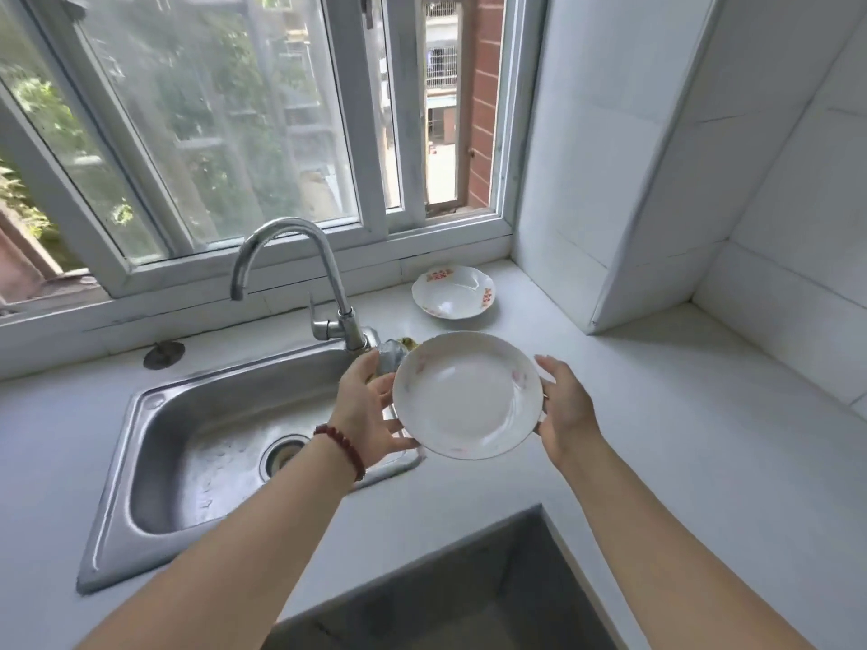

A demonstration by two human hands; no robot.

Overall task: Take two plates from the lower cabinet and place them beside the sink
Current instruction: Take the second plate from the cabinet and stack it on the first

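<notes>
A white plate with faint pink marks (468,395) hangs above the white counter, just right of the steel sink (197,433). My left hand (368,410) grips its left rim, with fingers curled under the plate. At the plate's right rim, my right hand (565,410) holds the edge; its fingers are mostly straight and the thumb side is hidden behind the plate. A second white plate with red flower patterns (454,291) lies flat on the counter (657,438) farther back, near the window sill.
A curved chrome faucet (300,274) stands behind the sink. A scrubber or small object (391,354) sits by the faucet base. A tiled wall column (633,180) rises at the right. The counter's front edge drops to a dark floor (469,593).
</notes>
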